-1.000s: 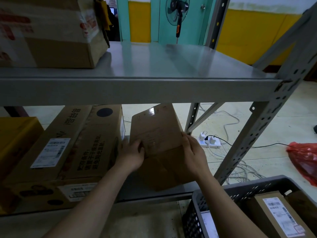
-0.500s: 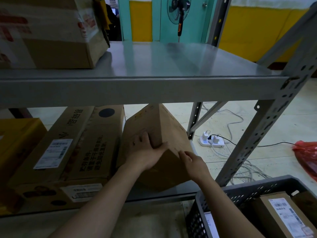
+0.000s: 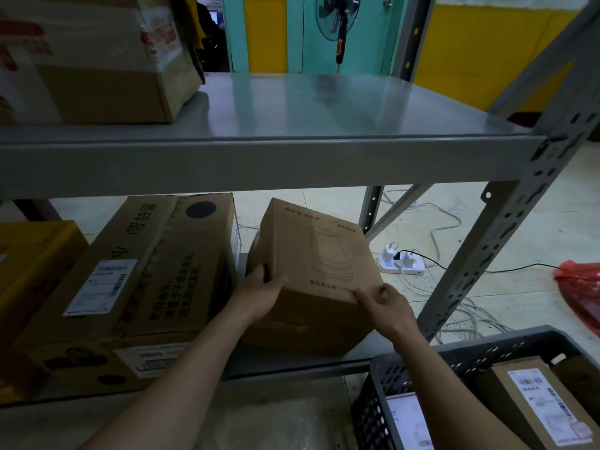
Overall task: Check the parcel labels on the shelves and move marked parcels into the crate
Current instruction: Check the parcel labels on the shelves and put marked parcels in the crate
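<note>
A plain brown cardboard parcel (image 3: pixel 319 254) with a faint kettle drawing rests on the lower shelf (image 3: pixel 292 362), its printed face turned up. My left hand (image 3: pixel 259 295) grips its near left corner, thumb on the left side. At the near right edge my right hand (image 3: pixel 384 302) pinches the box with curled fingers. No shipping label shows on the faces I can see. The dark slotted crate (image 3: pixel 454 355) stands at the lower right and holds a labelled brown parcel (image 3: pixel 545 404) and a white-labelled one (image 3: pixel 409 420).
A long brown box (image 3: pixel 156 271) with a white label lies left of the held parcel, a yellow box (image 3: pixel 29 264) beyond it. A taped carton (image 3: pixel 97 60) sits on the upper shelf (image 3: pixel 324 105). A slotted upright (image 3: pixel 496 241), power strip (image 3: pixel 402 263), cables and red bag (image 3: pixel 581 293) are at right.
The parcel has been rotated from standing on edge to lying with its printed face up. My left hand slid from the top face to the left corner; my right shifted to the near right edge.
</note>
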`<move>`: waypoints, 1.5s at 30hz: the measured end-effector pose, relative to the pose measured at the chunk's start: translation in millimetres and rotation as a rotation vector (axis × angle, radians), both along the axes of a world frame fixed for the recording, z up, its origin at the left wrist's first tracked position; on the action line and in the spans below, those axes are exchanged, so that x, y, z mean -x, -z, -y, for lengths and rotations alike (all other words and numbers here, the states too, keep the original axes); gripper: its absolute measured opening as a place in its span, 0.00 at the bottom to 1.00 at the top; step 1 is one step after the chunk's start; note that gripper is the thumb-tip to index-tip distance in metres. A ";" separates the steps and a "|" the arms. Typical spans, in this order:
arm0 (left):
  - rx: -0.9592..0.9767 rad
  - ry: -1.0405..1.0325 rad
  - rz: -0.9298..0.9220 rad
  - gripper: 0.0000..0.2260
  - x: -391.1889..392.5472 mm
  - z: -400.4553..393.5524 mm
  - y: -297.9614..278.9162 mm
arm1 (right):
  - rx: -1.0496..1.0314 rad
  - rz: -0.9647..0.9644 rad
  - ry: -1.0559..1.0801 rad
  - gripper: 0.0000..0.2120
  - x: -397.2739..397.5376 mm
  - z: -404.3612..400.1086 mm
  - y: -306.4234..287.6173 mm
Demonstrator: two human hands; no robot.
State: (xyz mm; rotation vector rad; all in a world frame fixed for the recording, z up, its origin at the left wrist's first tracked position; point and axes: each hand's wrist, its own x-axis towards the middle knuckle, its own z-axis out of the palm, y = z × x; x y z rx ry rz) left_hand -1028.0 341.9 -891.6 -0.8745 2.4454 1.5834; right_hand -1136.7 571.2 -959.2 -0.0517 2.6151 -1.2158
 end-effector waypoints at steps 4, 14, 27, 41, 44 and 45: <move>0.015 0.013 0.000 0.25 -1.3 2.3 0.7 | -0.037 -0.050 -0.023 0.34 0.7 -0.3 -5.9; 0.170 0.051 -0.030 0.23 -11.5 8.9 22.9 | -0.151 -0.110 -0.072 0.26 -0.6 -6.6 1.4; 0.262 0.059 0.075 0.21 -14.6 8.6 61.8 | -0.238 -0.124 -0.044 0.29 -5.0 -11.0 39.5; 0.031 -0.096 -0.204 0.29 -5.4 18.4 23.4 | 0.146 -0.277 -0.094 0.43 -10.8 -4.7 -11.9; 0.013 -0.124 -0.200 0.30 -5.8 14.1 13.3 | 0.271 -0.264 -0.056 0.35 -18.6 0.4 -23.4; 0.014 -0.134 -0.175 0.31 -4.5 13.5 10.5 | 0.299 -0.244 -0.037 0.32 -20.0 1.7 -26.8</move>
